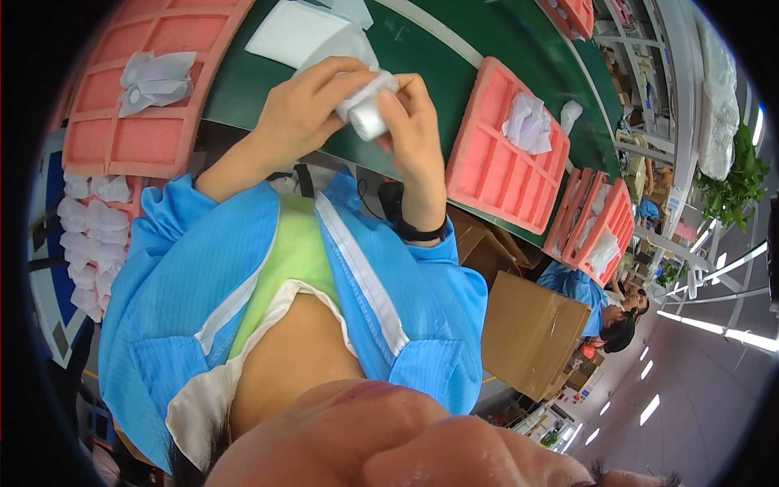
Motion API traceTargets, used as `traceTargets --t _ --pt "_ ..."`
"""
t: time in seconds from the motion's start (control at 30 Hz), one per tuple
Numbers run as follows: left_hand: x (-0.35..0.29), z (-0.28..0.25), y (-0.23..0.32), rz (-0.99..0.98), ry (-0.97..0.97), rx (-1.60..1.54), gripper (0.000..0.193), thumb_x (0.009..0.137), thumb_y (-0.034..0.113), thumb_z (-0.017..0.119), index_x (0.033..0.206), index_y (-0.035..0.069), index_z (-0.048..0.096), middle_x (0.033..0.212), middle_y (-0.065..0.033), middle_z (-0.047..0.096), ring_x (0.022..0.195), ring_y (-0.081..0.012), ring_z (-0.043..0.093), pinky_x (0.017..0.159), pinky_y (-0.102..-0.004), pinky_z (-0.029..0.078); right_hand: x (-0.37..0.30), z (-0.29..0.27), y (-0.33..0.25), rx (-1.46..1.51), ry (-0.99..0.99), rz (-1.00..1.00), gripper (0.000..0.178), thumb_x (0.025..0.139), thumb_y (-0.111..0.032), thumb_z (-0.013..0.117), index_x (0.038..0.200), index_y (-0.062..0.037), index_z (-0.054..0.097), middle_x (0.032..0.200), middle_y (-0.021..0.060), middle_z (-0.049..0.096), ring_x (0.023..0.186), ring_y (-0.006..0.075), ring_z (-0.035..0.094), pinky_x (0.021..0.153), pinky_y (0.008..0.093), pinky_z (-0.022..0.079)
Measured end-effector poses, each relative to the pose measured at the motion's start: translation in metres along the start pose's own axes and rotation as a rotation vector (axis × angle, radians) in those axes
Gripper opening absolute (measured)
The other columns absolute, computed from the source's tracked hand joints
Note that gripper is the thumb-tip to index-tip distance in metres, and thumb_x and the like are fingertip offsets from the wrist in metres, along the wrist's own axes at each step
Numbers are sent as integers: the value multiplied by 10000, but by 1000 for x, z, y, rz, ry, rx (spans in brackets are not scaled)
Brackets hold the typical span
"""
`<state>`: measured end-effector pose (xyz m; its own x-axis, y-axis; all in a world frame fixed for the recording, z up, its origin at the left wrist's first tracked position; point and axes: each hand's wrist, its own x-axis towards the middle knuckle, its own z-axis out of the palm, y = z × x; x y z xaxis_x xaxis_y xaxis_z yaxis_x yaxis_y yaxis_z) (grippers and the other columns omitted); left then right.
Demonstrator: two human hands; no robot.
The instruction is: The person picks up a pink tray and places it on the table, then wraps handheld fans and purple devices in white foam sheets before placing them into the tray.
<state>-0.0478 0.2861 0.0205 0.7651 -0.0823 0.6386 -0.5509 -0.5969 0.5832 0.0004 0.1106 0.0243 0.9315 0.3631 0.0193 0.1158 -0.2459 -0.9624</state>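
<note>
Both my hands are closed around a small white cylinder in thin white wrapping [367, 120], held above the near edge of the green work table. My left hand [304, 105] grips its upper left side, with the fingers curled over the wrapping. From the right, my right hand [411, 122] pinches it between thumb and fingers; a black band circles that wrist. What the wrapping covers is hidden. Just beyond my left hand lies a stack of thin white sheets [294, 34] on the table.
A pink compartment tray [154, 142] on the left bears a wrapped white piece [157, 81]. Below it are rows of wrapped white pieces [96, 235]. Another pink tray [462, 162] stands at the right, near several upright ones. A cardboard box [531, 333] and a co-worker in blue are farther right.
</note>
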Motion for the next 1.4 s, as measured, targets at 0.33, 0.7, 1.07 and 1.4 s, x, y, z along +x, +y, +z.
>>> traceTargets --t 0.33,0.7,1.07,1.4 --pt "-1 -10 -3 -197 55 -221 397 766 24 728 1121 38 550 1003 -34 601 815 -86 554 653 -232 449 -9 45 -5 877 -120 73 670 957 -511 433 1405 -27 318 1281 154 498 1157 262 523 972 411 442" --pt "20 -3 -54 -570 220 -711 134 847 81 636 955 55 562 848 -57 573 741 -138 530 652 -247 428 44 -3 -4 704 -368 348 676 738 -90 715 1325 -7 390 1126 175 586 895 265 636 700 385 571" --pt "4 45 -105 -436 -178 284 312 709 103 747 960 47 570 940 -160 549 922 -356 559 782 -435 476 274 -92 72 -1290 405 147 580 725 -270 732 1223 -49 532 1149 223 596 989 386 595 884 450 487" --pt "9 42 -121 -560 195 -49 337 805 148 705 1098 55 566 1050 -135 565 945 -289 566 818 -350 465 236 41 70 -939 -179 -101 407 745 -354 763 966 -33 645 931 128 670 857 280 643 772 351 489"
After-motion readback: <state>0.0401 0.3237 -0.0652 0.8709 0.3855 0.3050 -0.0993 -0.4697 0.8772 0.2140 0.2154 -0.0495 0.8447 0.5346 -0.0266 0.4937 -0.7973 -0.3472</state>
